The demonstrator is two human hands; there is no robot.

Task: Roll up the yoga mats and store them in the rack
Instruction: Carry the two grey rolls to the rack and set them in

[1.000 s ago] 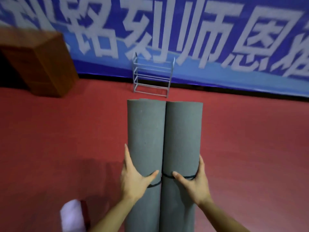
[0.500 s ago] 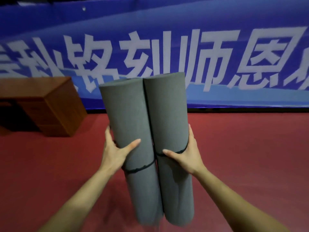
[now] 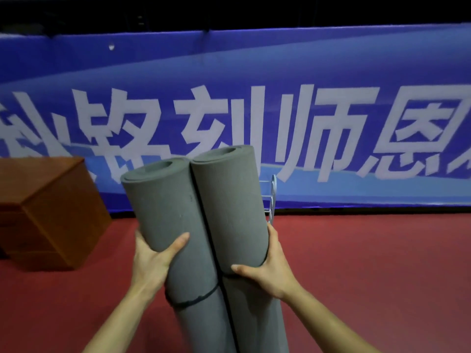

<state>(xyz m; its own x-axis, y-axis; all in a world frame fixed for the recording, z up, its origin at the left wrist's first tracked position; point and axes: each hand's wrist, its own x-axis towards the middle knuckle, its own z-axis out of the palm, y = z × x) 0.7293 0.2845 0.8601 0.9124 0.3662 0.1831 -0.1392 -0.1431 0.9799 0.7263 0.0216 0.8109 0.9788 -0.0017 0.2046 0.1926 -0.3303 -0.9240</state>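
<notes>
Two rolled grey yoga mats stand side by side, nearly upright, tilted slightly left, in front of me. My left hand (image 3: 155,256) grips the left mat (image 3: 170,212) around its middle; a black band circles this roll just below the hand. My right hand (image 3: 267,266) grips the right mat (image 3: 229,200) from the right side. Both rolls touch along their length and their hollow top ends show. The grey metal rack (image 3: 271,197) stands against the banner, mostly hidden behind the right mat.
A brown wooden cabinet (image 3: 48,212) stands on the red floor (image 3: 369,263) at the left. A long blue banner (image 3: 331,110) with large white characters runs along the back wall.
The view has tilted up over the last second. The mats have been lifted higher and stand more upright, their top ends now showing. A sliver of the rack, hidden half a second ago, shows behind them.
</notes>
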